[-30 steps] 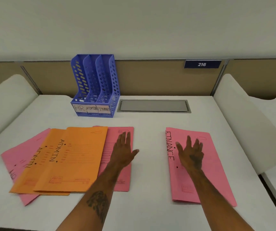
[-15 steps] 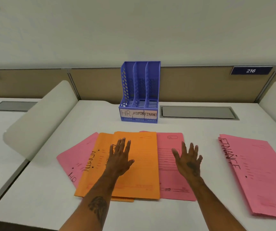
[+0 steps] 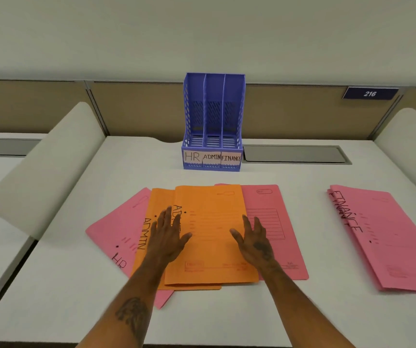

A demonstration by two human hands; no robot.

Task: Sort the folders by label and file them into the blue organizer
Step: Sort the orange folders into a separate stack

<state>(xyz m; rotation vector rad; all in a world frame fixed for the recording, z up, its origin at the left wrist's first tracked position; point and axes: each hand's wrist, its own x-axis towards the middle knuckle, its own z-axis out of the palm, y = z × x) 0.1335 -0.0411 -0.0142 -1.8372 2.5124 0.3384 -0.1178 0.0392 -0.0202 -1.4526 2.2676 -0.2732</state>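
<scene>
The blue organizer (image 3: 213, 121) stands at the back of the desk, its three slots labelled HR, ADMIN and FINANCE, all empty. In front of it lies a fanned pile: a top orange ADMIN folder (image 3: 212, 237), a second orange ADMIN folder (image 3: 146, 237) under it, a pink HR folder (image 3: 119, 229) at the left, and a pink folder (image 3: 274, 222) at the right. My left hand (image 3: 168, 234) rests flat on the top orange folder's left edge. My right hand (image 3: 253, 239) lies open at its right edge. Two pink FINANCE folders (image 3: 388, 237) lie stacked at the far right.
A grey cable hatch (image 3: 295, 154) is set in the white desk (image 3: 76, 272) right of the organizer. Curved white dividers (image 3: 46, 167) (image 3: 413, 136) border the desk on both sides. A tan partition with a plate marked 216 (image 3: 369, 93) runs behind.
My view swung left, so the pile is now centred. My right hand left the FINANCE folders and moved to the top orange folder's right edge; my left hand slid onto its left edge.
</scene>
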